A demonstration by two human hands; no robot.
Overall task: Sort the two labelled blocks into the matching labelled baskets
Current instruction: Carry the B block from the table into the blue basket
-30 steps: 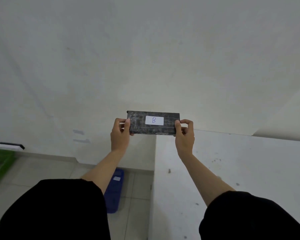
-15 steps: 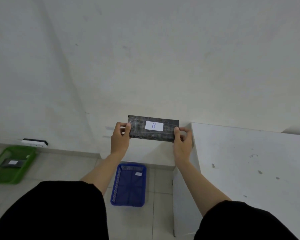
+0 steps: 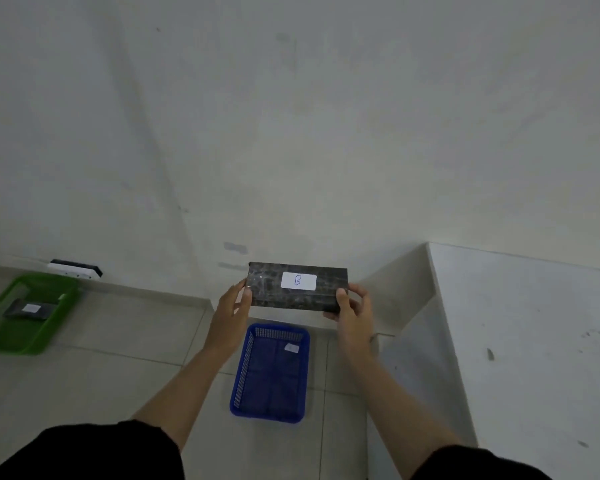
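Observation:
A dark marbled block (image 3: 271,289) with a white label reading "B" is held flat in the air by its two short ends. My left hand (image 3: 231,311) grips its left end and my right hand (image 3: 352,311) its right end. Right below it on the tiled floor stands a blue mesh basket (image 3: 243,372) with a small white label inside; the label's letter is too blurred to read. At the far left a green basket (image 3: 39,341) holds the other dark block (image 3: 30,310), which carries a white label.
A white table (image 3: 534,341) fills the right side, its edge close to my right arm. A white wall rises behind. A black and white power strip (image 3: 75,269) lies by the wall behind the green basket. Grey floor tiles lie between the two baskets.
The view has swung down and left: the blue basket is now wholly in view under the block and the green basket shows fully. Both hands have kept hold of the B block.

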